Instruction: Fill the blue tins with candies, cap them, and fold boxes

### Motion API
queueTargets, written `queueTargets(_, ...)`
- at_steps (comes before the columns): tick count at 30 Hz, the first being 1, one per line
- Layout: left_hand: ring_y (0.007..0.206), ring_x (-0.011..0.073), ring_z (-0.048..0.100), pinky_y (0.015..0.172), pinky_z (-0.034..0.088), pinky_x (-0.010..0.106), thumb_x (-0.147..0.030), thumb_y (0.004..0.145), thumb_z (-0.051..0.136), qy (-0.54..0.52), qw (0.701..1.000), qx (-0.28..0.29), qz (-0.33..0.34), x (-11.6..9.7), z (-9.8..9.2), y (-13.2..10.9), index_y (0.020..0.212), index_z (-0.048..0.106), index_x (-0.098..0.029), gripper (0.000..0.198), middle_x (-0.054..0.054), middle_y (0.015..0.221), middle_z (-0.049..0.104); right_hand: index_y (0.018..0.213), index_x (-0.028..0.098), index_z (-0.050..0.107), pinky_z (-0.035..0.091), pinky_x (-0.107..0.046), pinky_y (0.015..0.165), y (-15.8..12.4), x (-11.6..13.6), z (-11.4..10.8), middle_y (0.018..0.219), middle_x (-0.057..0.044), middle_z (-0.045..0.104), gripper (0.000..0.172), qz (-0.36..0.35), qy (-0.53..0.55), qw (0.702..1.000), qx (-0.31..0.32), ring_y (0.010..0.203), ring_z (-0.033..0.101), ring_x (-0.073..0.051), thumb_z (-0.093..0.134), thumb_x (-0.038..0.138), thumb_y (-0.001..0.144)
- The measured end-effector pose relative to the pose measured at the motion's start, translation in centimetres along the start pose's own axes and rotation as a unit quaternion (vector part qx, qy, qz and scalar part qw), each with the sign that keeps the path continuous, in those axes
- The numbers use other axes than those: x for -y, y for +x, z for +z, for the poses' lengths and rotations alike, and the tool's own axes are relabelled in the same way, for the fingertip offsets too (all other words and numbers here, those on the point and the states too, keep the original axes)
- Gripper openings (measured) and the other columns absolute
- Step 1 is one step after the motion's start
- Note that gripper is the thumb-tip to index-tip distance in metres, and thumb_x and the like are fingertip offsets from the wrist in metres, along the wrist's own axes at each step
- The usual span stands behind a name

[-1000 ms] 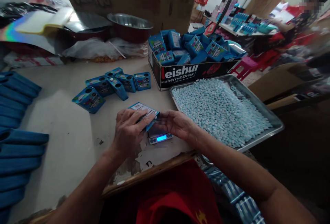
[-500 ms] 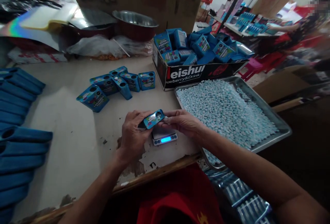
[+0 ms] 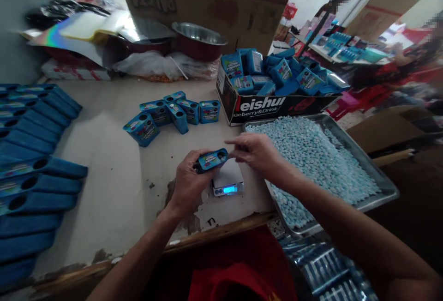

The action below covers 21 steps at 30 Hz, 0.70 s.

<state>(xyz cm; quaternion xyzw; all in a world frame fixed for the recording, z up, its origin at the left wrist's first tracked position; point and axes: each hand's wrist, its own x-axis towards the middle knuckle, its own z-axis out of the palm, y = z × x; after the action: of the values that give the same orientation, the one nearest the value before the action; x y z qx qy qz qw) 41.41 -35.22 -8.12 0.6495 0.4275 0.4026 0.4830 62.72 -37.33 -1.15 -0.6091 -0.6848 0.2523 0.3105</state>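
Ideally, the left hand (image 3: 188,176), clasped around the blue box (image 3: 208,160) between both hands, should hold its round hole (image 3: 222,154) upward and steady, while the right hand (image 3: 256,153), fingers extended just beside it, perhaps pinching something (I cannot tell), avoids jolting it.

Your tray (image 3: 386,192) looks like smooth, shiny metal. Behind it, you have a printed cardboard box (image 3: 291,107); left of it, your glossy-topped pack (image 3: 212,160) and a rough wooden table edge (image 3: 221,230).
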Motion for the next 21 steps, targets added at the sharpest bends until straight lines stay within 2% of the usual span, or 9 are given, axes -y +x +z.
queueTargets(3,0.092,0.0228,0.072,0.084,0.059,0.036,-0.033,0.073,0.084,-0.055,0.996,-0.002,-0.072,-0.9,-2.5,0.6,0.115,0.064,-0.02,0.049,0.006,0.102,0.074,0.109,0.025,0.082,0.054,-0.043,0.084,-1.1,-2.7,-4.5,0.104,-0.01,0.078,0.025,0.044,-0.208,0.974,-0.078,0.089,0.072,-0.029,0.069,0.027,0.087)
queueTargets(5,0.088,0.022,0.071,0.081,0.059,0.035,-0.034,0.071,0.084,-0.059,0.994,-0.032,-0.082,-1.7,-6.2,1.7,0.115,0.062,-0.019,0.052,0.005,0.099,0.073,0.1,0.023,0.083,0.052,-0.051,0.082,-1.4,-5.4,-7.2,0.105,-0.015,0.078,0.023,0.136,-0.321,0.933,-0.091,0.091,0.072,-0.037,0.071,0.037,0.086)
queueTargets(7,0.089,0.0209,0.068,0.082,0.057,0.033,-0.035,0.067,0.085,-0.011,0.993,-0.105,-0.045,-2.6,-11.4,3.4,0.112,0.062,-0.019,0.053,0.004,0.101,0.071,0.093,0.023,0.083,0.052,-0.051,0.083,-0.5,-7.2,-7.7,0.103,-0.014,0.079,0.032,0.15,-0.31,0.937,-0.062,0.093,0.072,-0.039,0.07,0.051,0.086)
queueTargets(8,0.091,0.0203,0.067,0.083,0.055,0.032,-0.035,0.065,0.085,0.031,0.987,-0.155,-0.015,-3.2,-14.4,4.4,0.11,0.062,-0.018,0.053,0.003,0.103,0.069,0.094,0.023,0.083,0.052,-0.048,0.084,0.4,-7.2,-6.8,0.103,-0.012,0.08,0.035,0.125,-0.273,0.952,-0.057,0.093,0.072,-0.036,0.067,0.054,0.088)
queueTargets(10,0.095,0.0193,0.064,0.085,0.053,0.029,-0.035,0.062,0.088,0.123,0.97,-0.208,0.029,-4.1,-20.3,6.5,0.112,0.064,-0.018,0.057,0.002,0.109,0.068,0.102,0.023,0.081,0.053,-0.039,0.084,3.3,-5.4,-3.2,0.103,-0.008,0.08,0.034,0.031,-0.176,0.982,-0.066,0.091,0.073,-0.028,0.062,0.051,0.093)
queueTargets(13,0.097,0.0192,0.064,0.086,0.052,0.03,-0.033,0.068,0.083,0.21,0.958,-0.192,0.035,-4.5,-27.4,9.2,0.125,0.065,-0.019,0.061,0.001,0.114,0.069,0.121,0.022,0.075,0.052,-0.03,0.083,9.5,0.4,4.9,0.107,-0.005,0.079,0.032,-0.113,-0.111,0.987,-0.024,0.089,0.072,-0.021,0.059,0.035,0.097)
queueTargets(15,0.097,0.0189,0.063,0.088,0.052,0.03,-0.033,0.071,0.081,0.273,0.953,-0.133,-0.002,-4.0,-30.5,10.2,0.128,0.066,-0.017,0.061,0.0,0.111,0.07,0.135,0.021,0.066,0.05,-0.03,0.085,13.7,4.2,9.9,0.121,-0.008,0.075,0.04,-0.166,-0.154,0.974,0.02,0.098,0.071,-0.021,0.055,0.024,0.097)
queueTargets(17,0.095,0.0186,0.064,0.088,0.051,0.029,-0.034,0.072,0.079,0.323,0.943,-0.064,-0.045,-2.9,-32.7,10.0,0.126,0.067,-0.015,0.058,-0.001,0.104,0.072,0.142,0.019,0.059,0.048,-0.031,0.081,17.2,6.6,13.7,0.126,-0.012,0.072,0.046,-0.183,-0.224,0.955,0.059,0.104,0.07,-0.024,0.056,0.022,0.096)
queueTargets(21,0.102,0.021,0.065,0.096,0.049,0.03,-0.039,0.077,0.074,0.386,0.918,0.022,-0.092,-0.8,-35.5,7.5,0.119,0.07,-0.016,0.049,-0.001,0.105,0.073,0.123,0.018,0.068,0.042,-0.03,0.07,20.9,7.7,17.1,0.116,-0.014,0.073,0.031,-0.184,-0.325,0.922,0.106,0.094,0.07,-0.026,0.054,0.022,0.096)
